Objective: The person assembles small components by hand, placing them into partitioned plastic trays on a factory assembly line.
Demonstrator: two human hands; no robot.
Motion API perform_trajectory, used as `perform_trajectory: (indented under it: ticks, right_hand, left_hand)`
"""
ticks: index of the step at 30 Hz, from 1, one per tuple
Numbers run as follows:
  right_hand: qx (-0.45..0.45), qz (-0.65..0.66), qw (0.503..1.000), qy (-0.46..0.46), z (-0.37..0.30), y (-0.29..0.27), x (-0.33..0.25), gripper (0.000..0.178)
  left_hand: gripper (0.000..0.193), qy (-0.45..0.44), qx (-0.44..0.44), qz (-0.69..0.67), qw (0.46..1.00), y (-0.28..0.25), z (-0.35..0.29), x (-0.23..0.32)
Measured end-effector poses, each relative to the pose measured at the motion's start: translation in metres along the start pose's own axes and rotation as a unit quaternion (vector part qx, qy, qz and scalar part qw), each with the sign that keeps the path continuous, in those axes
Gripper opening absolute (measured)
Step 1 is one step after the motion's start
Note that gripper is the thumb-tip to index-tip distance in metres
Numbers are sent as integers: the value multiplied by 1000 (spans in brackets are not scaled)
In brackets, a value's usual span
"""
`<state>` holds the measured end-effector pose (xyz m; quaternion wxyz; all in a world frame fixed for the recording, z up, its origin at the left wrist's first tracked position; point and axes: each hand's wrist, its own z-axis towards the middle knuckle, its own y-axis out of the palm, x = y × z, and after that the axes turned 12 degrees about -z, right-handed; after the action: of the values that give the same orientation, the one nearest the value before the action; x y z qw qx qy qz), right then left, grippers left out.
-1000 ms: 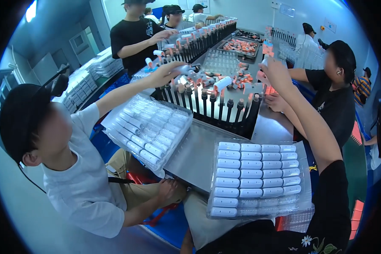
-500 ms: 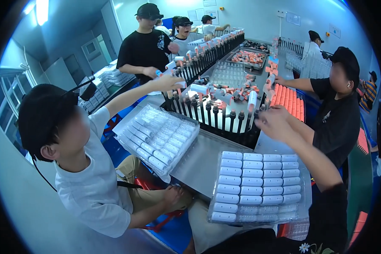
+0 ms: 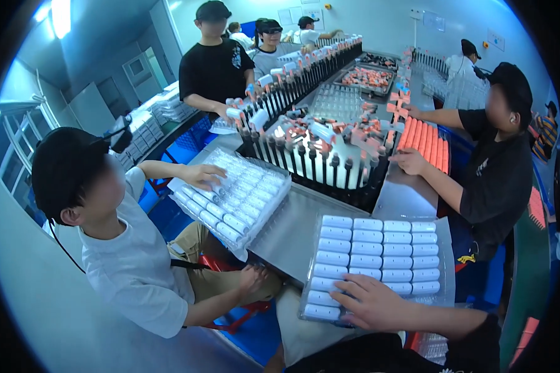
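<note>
Right hand (image 3: 372, 303) over the lower rows of a clear tray (image 3: 445, 256) of white rounded pieces (image 3: 366, 249), fingers spread, underside hidden. White-shirted co-worker (image 3: 140, 273) at left has one hand at a second tray (image 3: 277, 200). Black-shirted co-worker (image 3: 499, 165) at right sits near orange strips (image 3: 424, 143), hands beside the row of black posts (image 3: 302, 163).

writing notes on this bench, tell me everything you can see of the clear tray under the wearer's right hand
The tray looks like thin, clear plastic, roughly rectangular, filled mostly with white, rounded oblong pieces in four columns, many with a small dark mark. It lies close to the wearer, pieces facing up; what supports it is partly hidden. The right hand covers its lower middle, fingers on or just above the pieces.
</note>
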<state>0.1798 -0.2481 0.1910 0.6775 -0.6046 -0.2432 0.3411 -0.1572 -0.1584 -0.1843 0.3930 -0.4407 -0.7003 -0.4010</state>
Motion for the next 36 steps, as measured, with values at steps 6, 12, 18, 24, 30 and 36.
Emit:
perform_trajectory:
  ticks: [6,12,18,24,30,36]
  right_hand:
    - [5,-64,993,96,23,13,-15,60]
    - [49,48,992,107,56,-10,-35,59]
    - [-91,-111,980,136,56,9,-39,67]
    - [-70,-38,987,140,58,-12,-22,65]
    - [110,149,929,322,67,-72,89,60]
    - [180,450,685,544,75,-69,249,39]
  left_hand:
    - [62,-106,26,16,994,-41,-89,-72]
    - [66,-113,9,97,989,-105,-133,-108]
    - [115,-172,-1,443,880,16,-119,-17]
    - [131,-174,-68,551,813,62,-113,23]
    - [127,-93,-55,606,789,52,-93,7]
    - [120,-60,-47,619,781,59,-91,9]
